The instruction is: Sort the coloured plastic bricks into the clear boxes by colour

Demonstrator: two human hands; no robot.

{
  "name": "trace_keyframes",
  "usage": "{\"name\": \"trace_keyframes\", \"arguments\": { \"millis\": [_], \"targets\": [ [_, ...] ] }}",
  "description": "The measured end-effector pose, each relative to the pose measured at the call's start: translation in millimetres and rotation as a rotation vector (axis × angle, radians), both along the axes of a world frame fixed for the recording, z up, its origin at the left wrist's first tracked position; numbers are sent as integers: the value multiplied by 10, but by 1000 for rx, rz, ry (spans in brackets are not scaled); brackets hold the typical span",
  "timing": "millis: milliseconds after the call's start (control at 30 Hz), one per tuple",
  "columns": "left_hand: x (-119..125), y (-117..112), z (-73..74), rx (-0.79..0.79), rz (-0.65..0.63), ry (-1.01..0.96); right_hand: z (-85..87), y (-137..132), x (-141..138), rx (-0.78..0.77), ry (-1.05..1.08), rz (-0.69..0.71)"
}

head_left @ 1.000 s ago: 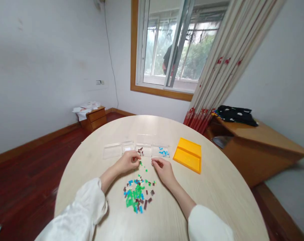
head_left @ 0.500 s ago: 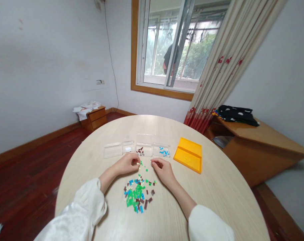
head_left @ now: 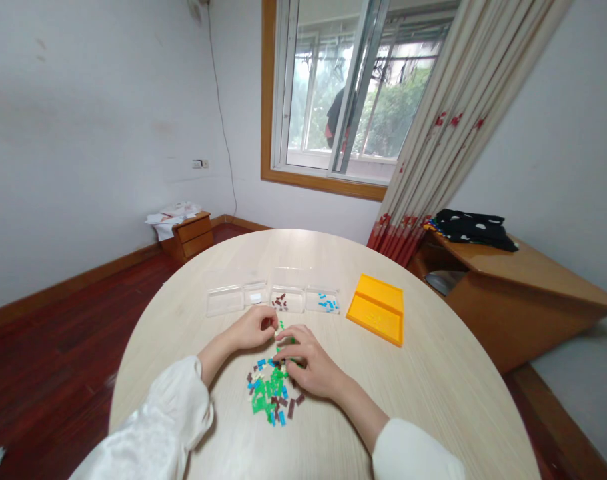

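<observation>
One clear rectangular plastic box, on a round pale wood-grain table; beside it, one smaller clear plastic box, with a white piece inside. Left hand, fingers curled, tips drawn together — whether gripping anything, cannot tell. Loose heap of green, blue, brown and cream plastic bricks, directly on the table. One clear plastic box with small brown pieces. Right hand, fingers spread, bent over the heap's far edge; contact uncertain. One clear plastic box with blue pieces. One yellow two-part plastic tray — yellow bits in its near half.
</observation>
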State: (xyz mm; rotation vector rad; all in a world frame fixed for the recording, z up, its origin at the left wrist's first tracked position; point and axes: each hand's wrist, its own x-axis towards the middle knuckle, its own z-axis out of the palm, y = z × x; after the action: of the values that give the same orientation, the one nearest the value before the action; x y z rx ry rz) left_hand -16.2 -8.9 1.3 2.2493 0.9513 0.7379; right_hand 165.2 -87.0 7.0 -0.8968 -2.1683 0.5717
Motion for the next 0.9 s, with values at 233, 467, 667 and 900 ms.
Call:
{"name": "trace_keyframes", "arguments": {
  "millis": [233,467,667,900],
  "targets": [
    [-5,29,-23,-15,56,-12,-75,51,35,18,-80,-61],
    [-6,28,-8,11,50,-30,22,-11,23,-13,-127,-24],
    [-8,16,-2,-4,40,-62,9,-70,-43,32,-245,29],
    [1,20,1,-20,50,-31,104,-133,-67,73,-264,21]
  ]
}}
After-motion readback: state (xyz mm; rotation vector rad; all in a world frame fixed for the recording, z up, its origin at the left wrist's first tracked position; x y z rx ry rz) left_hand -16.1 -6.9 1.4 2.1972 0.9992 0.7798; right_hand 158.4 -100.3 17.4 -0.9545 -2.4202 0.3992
